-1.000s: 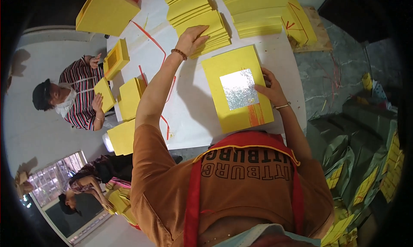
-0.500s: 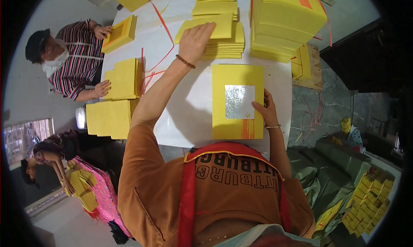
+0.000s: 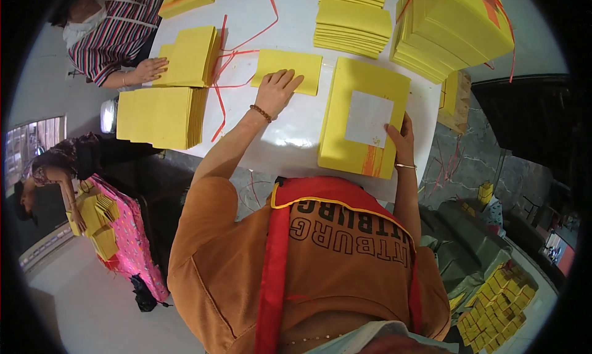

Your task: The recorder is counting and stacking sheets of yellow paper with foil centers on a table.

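My left hand [image 3: 280, 94] lies with its fingers stretched out over the near edge of a small folded wad of yellow paper [image 3: 287, 63], flat on the table; its thumb is hidden. To the right rests a larger stack of yellow paper sheets [image 3: 336, 129], slightly turned. On the top sheet are a silvery square [image 3: 369, 119] and orange streaks [image 3: 372, 161] below it. My right hand [image 3: 401, 138] grips this stack by its right edge, thumb on top and fingers down the side. Beyond it are piles of folded yellow paper [image 3: 351, 30].
The white table [image 3: 246, 160] carries a tall tied yellow stack [image 3: 453, 24] at far right and yellow stacks [image 3: 161, 116] at left. Red plastic straps [image 3: 219, 110] lie between. A person in a striped top [image 3: 117, 33] works at left; another bends over a pink cloth [image 3: 126, 230].
My left hand has brought a folded yellow wad from the far pile nearer and left, onto the table. My right hand stays on the sheet stack. The view has shifted.
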A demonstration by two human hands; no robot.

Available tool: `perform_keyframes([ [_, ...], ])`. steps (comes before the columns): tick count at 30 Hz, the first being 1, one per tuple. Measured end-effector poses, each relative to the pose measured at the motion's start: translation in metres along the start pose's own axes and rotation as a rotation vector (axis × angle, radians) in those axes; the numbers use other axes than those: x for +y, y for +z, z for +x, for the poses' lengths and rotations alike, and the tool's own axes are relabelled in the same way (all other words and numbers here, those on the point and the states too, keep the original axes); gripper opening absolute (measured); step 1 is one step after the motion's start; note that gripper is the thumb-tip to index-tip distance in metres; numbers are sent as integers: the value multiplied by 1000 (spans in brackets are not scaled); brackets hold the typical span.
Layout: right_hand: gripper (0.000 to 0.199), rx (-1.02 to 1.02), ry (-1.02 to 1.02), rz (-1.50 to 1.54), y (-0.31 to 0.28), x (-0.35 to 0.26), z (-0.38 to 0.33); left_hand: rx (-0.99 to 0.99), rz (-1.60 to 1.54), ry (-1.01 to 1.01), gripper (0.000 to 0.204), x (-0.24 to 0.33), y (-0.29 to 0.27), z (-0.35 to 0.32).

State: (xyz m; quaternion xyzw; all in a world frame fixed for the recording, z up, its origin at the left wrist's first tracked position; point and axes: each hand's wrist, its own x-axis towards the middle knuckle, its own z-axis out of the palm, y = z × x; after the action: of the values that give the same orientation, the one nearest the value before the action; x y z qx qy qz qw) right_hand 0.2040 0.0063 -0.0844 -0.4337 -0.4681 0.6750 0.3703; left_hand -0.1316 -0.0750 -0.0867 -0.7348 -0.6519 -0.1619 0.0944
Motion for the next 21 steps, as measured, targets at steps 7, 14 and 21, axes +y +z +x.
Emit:
perform_keyframes([
  [7, 62, 31, 25, 25, 0, 1, -4, -93, -26, 5, 42, 3, 2, -9],
  [14, 62, 34, 30, 27, -1, 1, -3, 72, -226, -259, 41, 20, -14, -1],
  [21, 62, 33, 22, 38, 3, -4, -4, 30, -28, -752, 47, 5, 23, -30],
])
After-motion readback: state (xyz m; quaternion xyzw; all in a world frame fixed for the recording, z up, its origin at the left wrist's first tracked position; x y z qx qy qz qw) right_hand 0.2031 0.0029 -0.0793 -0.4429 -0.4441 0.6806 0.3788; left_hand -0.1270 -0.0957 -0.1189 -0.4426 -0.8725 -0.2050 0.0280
